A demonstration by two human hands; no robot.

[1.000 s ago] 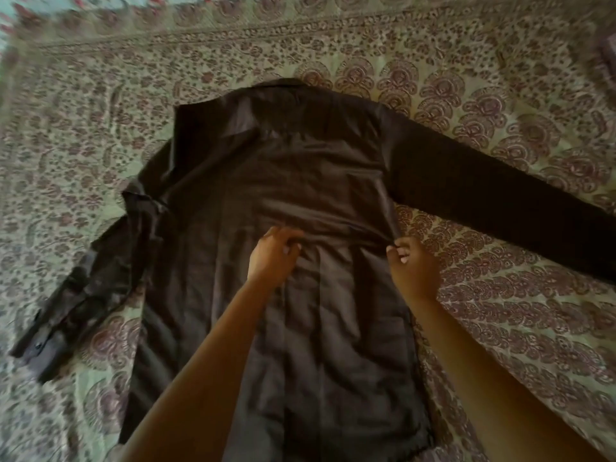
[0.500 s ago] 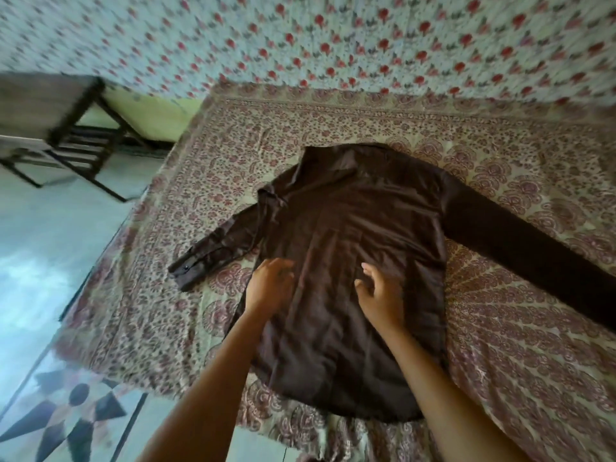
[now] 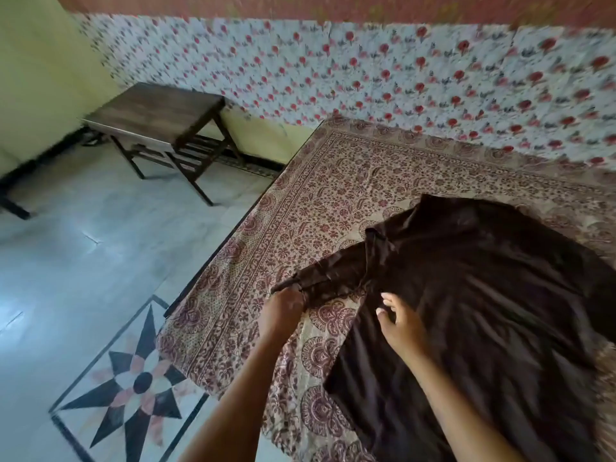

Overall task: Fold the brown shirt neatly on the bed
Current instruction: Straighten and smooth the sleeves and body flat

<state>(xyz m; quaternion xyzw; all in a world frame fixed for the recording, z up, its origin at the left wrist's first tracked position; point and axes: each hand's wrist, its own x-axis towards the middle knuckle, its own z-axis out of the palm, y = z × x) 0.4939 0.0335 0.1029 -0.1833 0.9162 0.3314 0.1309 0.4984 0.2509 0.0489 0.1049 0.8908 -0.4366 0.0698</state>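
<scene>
The left hand has moved off the brown shirt body to grip the sleeve cuff — sleeve fold likely next; the right hand stays open, pressing the cloth.

The room is dim and evenly lit, with soft daylight that seems to enter from about nine o'clock: the pale floor carries a cool bluish sheen there, brightest at the left edge. Shadows are faint and diffuse; a weak one lies under the wooden table at ten o'clock. Motion blur smears the whole picture, worst on the floral wall cloth from twelve to two o'clock. The brown shirt at four o'clock reads nearly black, its folds streaked and soft. Wide-angle distortion bows the bed edge and stretches the corners
</scene>
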